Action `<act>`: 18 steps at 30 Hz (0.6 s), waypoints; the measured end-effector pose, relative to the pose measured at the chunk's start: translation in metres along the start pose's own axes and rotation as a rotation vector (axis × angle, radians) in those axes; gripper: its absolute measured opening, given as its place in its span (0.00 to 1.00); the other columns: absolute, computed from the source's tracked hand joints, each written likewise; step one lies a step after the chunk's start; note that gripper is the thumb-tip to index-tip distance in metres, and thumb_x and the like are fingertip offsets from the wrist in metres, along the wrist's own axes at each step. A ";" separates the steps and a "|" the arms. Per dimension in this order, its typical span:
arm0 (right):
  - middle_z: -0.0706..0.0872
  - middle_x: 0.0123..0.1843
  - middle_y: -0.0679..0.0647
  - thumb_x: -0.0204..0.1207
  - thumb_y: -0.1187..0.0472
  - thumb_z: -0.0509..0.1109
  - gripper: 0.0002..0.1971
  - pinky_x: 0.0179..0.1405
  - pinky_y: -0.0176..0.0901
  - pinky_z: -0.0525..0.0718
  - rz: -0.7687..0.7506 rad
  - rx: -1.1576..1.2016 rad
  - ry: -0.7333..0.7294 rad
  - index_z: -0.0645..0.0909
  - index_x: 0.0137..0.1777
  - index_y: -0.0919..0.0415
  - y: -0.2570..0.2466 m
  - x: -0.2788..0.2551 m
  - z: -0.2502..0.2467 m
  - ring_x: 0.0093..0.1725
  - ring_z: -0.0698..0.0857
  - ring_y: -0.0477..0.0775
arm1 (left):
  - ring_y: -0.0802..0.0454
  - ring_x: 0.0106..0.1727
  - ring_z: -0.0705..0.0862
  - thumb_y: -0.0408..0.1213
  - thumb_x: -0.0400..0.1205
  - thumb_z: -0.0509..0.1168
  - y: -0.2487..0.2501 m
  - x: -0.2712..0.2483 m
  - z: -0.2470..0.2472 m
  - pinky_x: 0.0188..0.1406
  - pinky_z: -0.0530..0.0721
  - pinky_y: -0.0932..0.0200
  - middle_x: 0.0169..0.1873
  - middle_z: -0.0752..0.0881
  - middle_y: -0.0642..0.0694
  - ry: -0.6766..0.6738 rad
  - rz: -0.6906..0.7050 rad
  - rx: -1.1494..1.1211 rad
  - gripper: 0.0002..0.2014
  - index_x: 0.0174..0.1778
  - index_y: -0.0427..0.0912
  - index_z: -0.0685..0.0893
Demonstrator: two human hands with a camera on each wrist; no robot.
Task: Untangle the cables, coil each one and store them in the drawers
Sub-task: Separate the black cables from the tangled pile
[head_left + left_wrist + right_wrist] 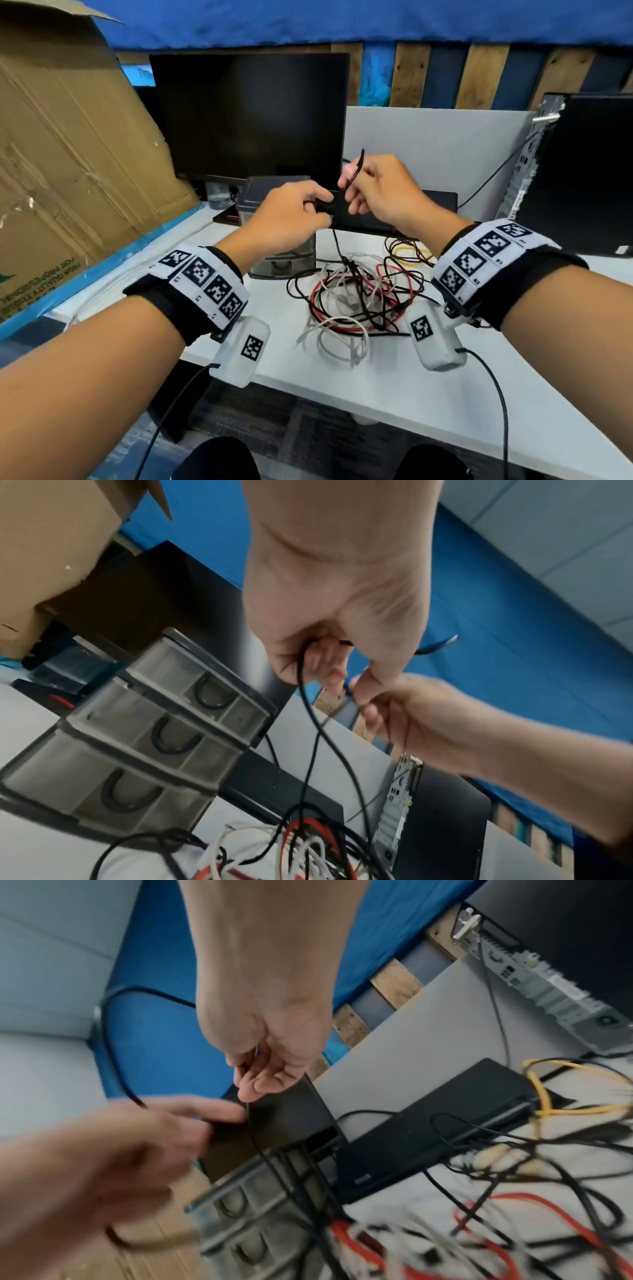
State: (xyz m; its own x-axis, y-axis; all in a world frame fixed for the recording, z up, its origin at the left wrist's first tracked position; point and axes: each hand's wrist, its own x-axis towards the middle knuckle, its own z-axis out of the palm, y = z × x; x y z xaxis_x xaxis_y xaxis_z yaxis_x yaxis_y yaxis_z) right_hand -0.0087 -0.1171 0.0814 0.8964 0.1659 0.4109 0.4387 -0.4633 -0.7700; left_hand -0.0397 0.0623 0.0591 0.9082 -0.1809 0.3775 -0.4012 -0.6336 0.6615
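Currently early stage: left hand [286,214] and right hand [378,192] both pinch one thin black cable [310,723] above tangled black, red, white, yellow cable pile [356,294] on desk; grey translucent plastic drawers [143,739] closed; nothing coiled yet.

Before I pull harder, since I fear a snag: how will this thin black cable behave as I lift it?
Probably floppy and light: the black cable hangs limp from the left hand and right hand. It likely drags the cable tangle along, since it runs down into it.
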 end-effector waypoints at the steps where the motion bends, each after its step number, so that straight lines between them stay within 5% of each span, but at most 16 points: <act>1: 0.85 0.31 0.53 0.90 0.61 0.60 0.15 0.26 0.37 0.82 -0.026 0.027 0.031 0.84 0.44 0.61 -0.008 0.001 -0.002 0.26 0.86 0.48 | 0.65 0.24 0.75 0.43 0.82 0.74 0.000 0.000 0.006 0.30 0.73 0.66 0.28 0.81 0.58 -0.039 -0.002 0.010 0.13 0.62 0.52 0.88; 5: 0.85 0.35 0.55 0.91 0.60 0.59 0.15 0.34 0.39 0.86 -0.110 0.116 0.094 0.86 0.51 0.67 -0.040 0.000 -0.006 0.29 0.87 0.47 | 0.65 0.37 0.85 0.48 0.87 0.69 0.002 0.008 0.024 0.41 0.82 0.57 0.36 0.88 0.58 -0.045 -0.004 -0.059 0.07 0.53 0.52 0.90; 8: 0.84 0.37 0.57 0.90 0.66 0.59 0.14 0.33 0.37 0.85 -0.201 0.221 0.170 0.84 0.53 0.72 -0.059 -0.001 -0.011 0.31 0.86 0.47 | 0.67 0.22 0.77 0.44 0.92 0.61 0.001 0.011 0.029 0.31 0.72 0.63 0.28 0.84 0.54 -0.088 -0.061 -0.033 0.16 0.46 0.43 0.91; 12: 0.85 0.40 0.53 0.87 0.71 0.62 0.11 0.39 0.41 0.88 -0.266 0.160 0.203 0.84 0.62 0.62 -0.053 0.000 -0.018 0.35 0.89 0.46 | 0.65 0.17 0.73 0.43 0.94 0.57 -0.003 0.008 0.029 0.20 0.69 0.72 0.30 0.88 0.49 -0.129 -0.098 -0.041 0.20 0.45 0.39 0.91; 15: 0.85 0.38 0.48 0.82 0.72 0.66 0.16 0.44 0.47 0.87 -0.100 0.065 0.122 0.80 0.65 0.54 -0.021 -0.001 -0.010 0.35 0.88 0.45 | 0.58 0.21 0.74 0.44 0.94 0.55 -0.003 0.010 0.021 0.21 0.70 0.67 0.29 0.89 0.49 -0.045 -0.103 -0.096 0.21 0.45 0.41 0.90; 18: 0.88 0.43 0.54 0.83 0.67 0.68 0.08 0.44 0.48 0.85 0.098 -0.034 -0.208 0.85 0.54 0.54 0.011 -0.015 0.002 0.37 0.87 0.49 | 0.54 0.25 0.76 0.43 0.94 0.56 0.006 0.010 0.011 0.23 0.71 0.63 0.30 0.88 0.46 0.037 -0.051 -0.206 0.20 0.48 0.38 0.89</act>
State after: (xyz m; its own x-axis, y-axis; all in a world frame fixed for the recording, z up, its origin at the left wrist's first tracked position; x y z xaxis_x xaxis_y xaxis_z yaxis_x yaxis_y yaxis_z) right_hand -0.0172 -0.1224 0.0658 0.9298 0.2931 0.2224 0.3495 -0.5148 -0.7828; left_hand -0.0313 0.0483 0.0594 0.9243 -0.1224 0.3615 -0.3745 -0.4737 0.7971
